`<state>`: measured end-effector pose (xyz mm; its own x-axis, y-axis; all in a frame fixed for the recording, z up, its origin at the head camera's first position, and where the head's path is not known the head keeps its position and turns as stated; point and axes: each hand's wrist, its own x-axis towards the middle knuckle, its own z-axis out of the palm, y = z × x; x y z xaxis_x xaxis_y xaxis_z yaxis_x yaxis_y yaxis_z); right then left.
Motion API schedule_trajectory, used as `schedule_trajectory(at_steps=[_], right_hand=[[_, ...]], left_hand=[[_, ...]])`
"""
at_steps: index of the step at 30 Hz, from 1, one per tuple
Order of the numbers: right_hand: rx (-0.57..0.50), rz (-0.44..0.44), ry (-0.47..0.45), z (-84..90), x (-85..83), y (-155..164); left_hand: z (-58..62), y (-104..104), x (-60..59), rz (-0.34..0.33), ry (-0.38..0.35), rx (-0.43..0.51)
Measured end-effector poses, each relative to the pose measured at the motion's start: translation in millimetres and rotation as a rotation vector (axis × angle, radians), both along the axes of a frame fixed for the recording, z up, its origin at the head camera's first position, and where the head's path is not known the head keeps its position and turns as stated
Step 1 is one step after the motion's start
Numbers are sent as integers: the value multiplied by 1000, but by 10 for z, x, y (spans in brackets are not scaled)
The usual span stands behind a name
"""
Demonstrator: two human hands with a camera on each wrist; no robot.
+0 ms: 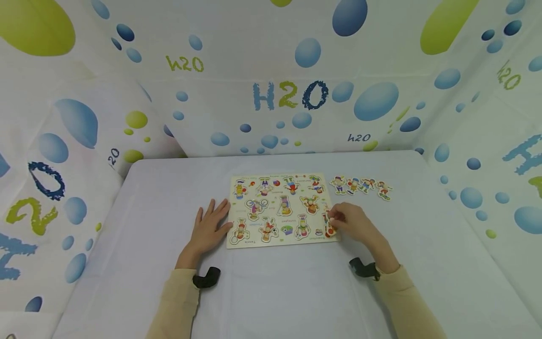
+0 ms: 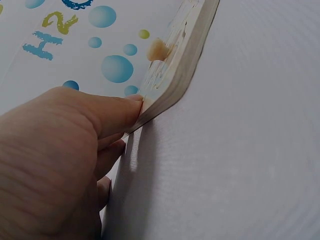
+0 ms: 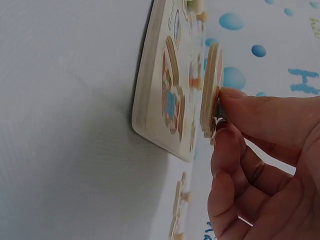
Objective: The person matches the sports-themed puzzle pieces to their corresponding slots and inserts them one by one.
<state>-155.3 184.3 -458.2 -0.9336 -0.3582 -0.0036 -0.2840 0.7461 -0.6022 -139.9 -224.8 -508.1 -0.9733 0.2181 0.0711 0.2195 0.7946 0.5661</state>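
Note:
A wooden peg puzzle board (image 1: 275,242) with printed sports figures lies on the table, several figure pieces set in it. At its left edge the left hand (image 1: 209,226) rests with fingers extended. In the left wrist view its thumb (image 2: 117,112) touches the board's corner. Above the board's near right corner, the right hand (image 1: 353,221) pinches a puzzle piece (image 3: 211,90) by its peg between thumb and fingers. The right wrist view shows this piece tilted up on edge, apart from a figure-shaped recess (image 3: 171,102) in the board.
Several loose puzzle pieces (image 1: 353,185) lie in a row on the white tablecloth (image 1: 275,292), right of the board's far corner. A patterned curtain (image 1: 254,56) with "H2O" lettering stands behind and on both sides. Black wrist mounts (image 1: 206,278) sit on both forearms.

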Motion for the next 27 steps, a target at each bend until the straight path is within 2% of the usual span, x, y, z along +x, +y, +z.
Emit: schedule_trajectory(at_steps=[12, 27], right_hand=[[66, 9, -81, -34, -13, -66], [99, 18, -73, -104, -57, -99]], left_hand=[[-8, 1, 1, 4, -5, -4], [-11, 6, 3, 5, -2, -6]])
